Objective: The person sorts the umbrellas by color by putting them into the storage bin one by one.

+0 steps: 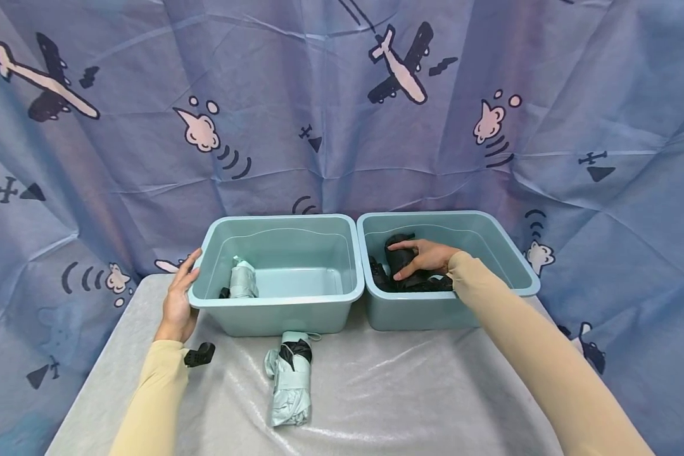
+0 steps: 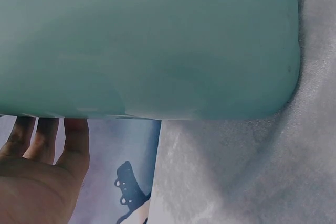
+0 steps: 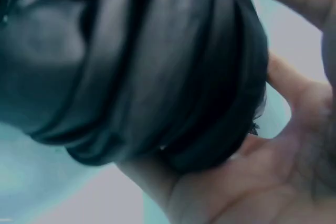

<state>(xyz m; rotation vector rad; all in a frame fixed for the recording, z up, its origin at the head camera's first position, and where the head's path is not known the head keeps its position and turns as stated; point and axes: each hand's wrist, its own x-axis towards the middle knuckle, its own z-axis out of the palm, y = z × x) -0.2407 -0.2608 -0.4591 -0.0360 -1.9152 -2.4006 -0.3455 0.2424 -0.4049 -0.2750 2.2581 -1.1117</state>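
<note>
From where I stand, far left: yellowish left sleeve (image 1: 154, 402), black device (image 1: 201, 354) at the wrist. Left hand (image 1: 178, 305) rests against the left rim of the left bin (image 1: 279, 303), fingers fairly straight along the outside, not clenched; the wrist view shows three fingers passing behind the bin's edge. Bin is pale green, upright on the desk (image 1: 410, 392). Inside, toward its left end, a pale green fabric bundle (image 1: 243, 280), small black bit (image 1: 224, 292) just left of it.

In front of that bin, a second pale bundle (image 1: 292, 386) lies on the desk, end toward the bin, with a black patch near that end and a thin loop.

Next, right bin (image 1: 422, 313), same green, rim right up against the left one. Black items (image 1: 379, 273) sit low in it, toward the left and front. Above them, within the bin, a black fabric bundle (image 1: 400, 258), grasped by the right hand (image 1: 430, 256), thumb and fingers curved round it; close up, its cloth is wound in folds. Tan right sleeve (image 1: 547, 361) crosses the front rim. Blue-purple airplane curtain (image 1: 285, 82) hangs behind.
</note>
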